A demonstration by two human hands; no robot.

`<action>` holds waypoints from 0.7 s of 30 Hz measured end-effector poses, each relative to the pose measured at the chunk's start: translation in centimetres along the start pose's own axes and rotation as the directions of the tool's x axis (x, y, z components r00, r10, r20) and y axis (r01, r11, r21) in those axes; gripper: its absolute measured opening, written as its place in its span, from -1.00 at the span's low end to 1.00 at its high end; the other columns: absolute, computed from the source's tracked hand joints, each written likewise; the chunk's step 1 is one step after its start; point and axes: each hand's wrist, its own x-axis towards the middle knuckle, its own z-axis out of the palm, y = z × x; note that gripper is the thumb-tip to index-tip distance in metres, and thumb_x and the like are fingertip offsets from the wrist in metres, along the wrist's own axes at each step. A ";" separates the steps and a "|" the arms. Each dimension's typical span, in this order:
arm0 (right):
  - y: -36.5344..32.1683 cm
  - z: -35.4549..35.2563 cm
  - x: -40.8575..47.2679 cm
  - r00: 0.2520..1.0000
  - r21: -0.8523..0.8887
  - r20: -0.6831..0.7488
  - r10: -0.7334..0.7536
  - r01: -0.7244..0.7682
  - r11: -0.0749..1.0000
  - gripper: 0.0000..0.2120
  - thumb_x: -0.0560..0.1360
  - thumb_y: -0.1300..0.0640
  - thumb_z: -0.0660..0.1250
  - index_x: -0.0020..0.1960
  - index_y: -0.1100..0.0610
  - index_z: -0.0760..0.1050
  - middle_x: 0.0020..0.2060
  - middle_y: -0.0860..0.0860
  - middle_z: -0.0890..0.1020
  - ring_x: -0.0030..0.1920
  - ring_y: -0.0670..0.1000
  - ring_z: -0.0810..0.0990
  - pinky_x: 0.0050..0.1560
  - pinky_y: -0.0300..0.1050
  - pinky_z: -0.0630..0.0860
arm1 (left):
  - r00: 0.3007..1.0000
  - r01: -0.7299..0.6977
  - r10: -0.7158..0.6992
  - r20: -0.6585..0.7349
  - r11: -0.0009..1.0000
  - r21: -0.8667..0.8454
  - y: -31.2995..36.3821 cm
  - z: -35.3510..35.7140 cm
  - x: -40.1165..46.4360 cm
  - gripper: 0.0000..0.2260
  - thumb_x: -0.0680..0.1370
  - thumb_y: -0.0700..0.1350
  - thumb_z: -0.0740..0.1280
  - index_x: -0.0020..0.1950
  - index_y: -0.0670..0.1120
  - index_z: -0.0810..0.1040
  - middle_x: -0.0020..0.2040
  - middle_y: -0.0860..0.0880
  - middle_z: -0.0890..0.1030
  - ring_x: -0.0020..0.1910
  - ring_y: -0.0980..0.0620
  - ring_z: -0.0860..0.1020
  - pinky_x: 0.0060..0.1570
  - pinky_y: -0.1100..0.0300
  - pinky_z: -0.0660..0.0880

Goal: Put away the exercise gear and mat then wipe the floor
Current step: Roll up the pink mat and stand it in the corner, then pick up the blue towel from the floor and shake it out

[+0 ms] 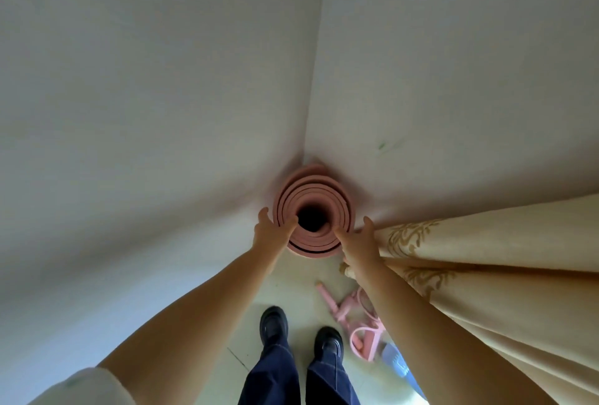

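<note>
Both hands grip the top rim of the rolled mat (313,210): the left hand (272,229) curls its fingers over the left edge with the thumb hooked toward the hollow core, and the right hand (358,237) pinches the right edge, close against the curtain (470,262). Nearer, on the floor (291,291) by the shoes (274,323), lies a pink pedal puller (359,323), still to be put away, with something blue just beside it. Farther off, the mat stands upright, tucked into the corner where the two walls (162,80) meet. To finish this step well, I would press the roll squarely back into the corner, check that it stands without leaning, and keep the loose outer layer from unwinding before letting go.
</note>
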 end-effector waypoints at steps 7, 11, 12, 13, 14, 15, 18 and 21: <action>-4.9 -3.3 -10.0 0.842 -0.544 0.155 -0.516 0.509 0.667 -0.69 0.57 0.05 0.18 0.27 0.13 0.40 0.07 0.08 0.54 0.00 0.15 0.58 0.04 0.02 0.55 | 0.947 -0.304 0.319 0.037 0.854 0.422 1.2 -2.9 -9.4 -0.50 0.60 0.07 0.18 0.50 -0.06 0.17 0.41 -0.15 0.34 0.33 -0.10 0.39 0.11 0.18 0.31; -5.4 -4.0 -14.9 0.616 -0.808 0.352 -0.705 0.580 0.103 -0.55 0.57 -0.05 -0.05 0.38 0.06 0.34 0.25 0.06 0.47 0.22 0.11 0.47 0.16 0.06 0.45 | 0.877 -0.414 0.475 0.075 0.664 0.623 1.0 -5.4 -14.5 -0.54 0.62 0.06 0.13 0.48 -0.06 0.19 0.41 -0.11 0.34 0.35 -0.09 0.36 0.26 0.05 0.34; -5.6 -4.0 -16.2 0.587 -0.821 0.391 -0.709 0.571 0.020 -0.49 0.54 -0.08 -0.12 0.39 0.05 0.33 0.29 0.06 0.45 0.28 0.12 0.44 0.20 0.10 0.42 | 0.856 -0.419 0.514 0.065 0.613 0.670 0.7 -6.0 -15.6 -0.56 0.63 0.05 0.12 0.48 -0.07 0.19 0.41 -0.10 0.34 0.36 -0.09 0.35 0.28 0.04 0.33; -5.4 -4.1 -16.8 0.575 -0.822 0.423 -0.700 0.568 -0.030 -0.44 0.52 -0.09 -0.16 0.39 0.03 0.34 0.32 0.06 0.44 0.33 0.13 0.42 0.24 0.17 0.38 | 0.838 -0.416 0.543 0.055 0.571 0.708 0.3 -6.7 -16.8 -0.57 0.63 0.04 0.11 0.48 -0.07 0.19 0.41 -0.09 0.34 0.37 -0.08 0.34 0.30 0.05 0.31; -5.5 -4.1 -17.8 0.575 -0.822 0.448 -0.685 0.566 -0.063 -0.44 0.51 -0.09 -0.15 0.38 0.03 0.38 0.33 0.07 0.45 0.35 0.13 0.41 0.26 0.25 0.36 | 0.826 -0.403 0.562 0.036 0.545 0.735 -0.3 -7.3 -17.7 -0.56 0.63 0.04 0.09 0.49 -0.06 0.17 0.43 -0.08 0.33 0.39 -0.06 0.32 0.34 0.05 0.28; -5.3 -4.0 -18.5 0.571 -0.813 0.482 -0.665 0.574 -0.097 -0.45 0.51 -0.09 -0.11 0.34 0.03 0.43 0.32 0.09 0.48 0.34 0.14 0.44 0.25 0.30 0.37 | 0.823 -0.380 0.568 0.010 0.536 0.754 -1.1 -7.9 -18.7 -0.54 0.64 0.06 0.08 0.51 -0.05 0.13 0.46 -0.06 0.29 0.42 -0.05 0.29 0.38 0.04 0.24; -4.6 -3.3 -20.6 0.517 -0.748 0.630 -0.580 0.604 -0.275 -0.51 0.47 -0.07 0.00 0.24 0.04 0.54 0.20 0.09 0.59 0.23 0.14 0.55 0.11 0.35 0.46 | 0.827 -0.265 0.544 -0.139 0.597 0.757 -4.1 -9.4 -21.7 -0.50 0.64 0.10 0.05 0.54 -0.02 0.07 0.51 -0.03 0.21 0.48 -0.02 0.21 0.45 0.01 0.15; -3.9 -2.0 -22.3 0.426 -0.655 0.740 -0.520 0.630 -0.416 -0.50 0.48 -0.08 0.00 0.25 0.03 0.54 0.18 0.08 0.61 0.22 0.12 0.57 0.07 0.33 0.50 | 0.827 -0.136 0.468 -0.312 0.704 0.697 -7.3 -10.0 -25.1 -0.51 0.64 0.10 0.02 0.53 -0.03 0.07 0.51 -0.03 0.21 0.48 -0.01 0.20 0.46 -0.02 0.14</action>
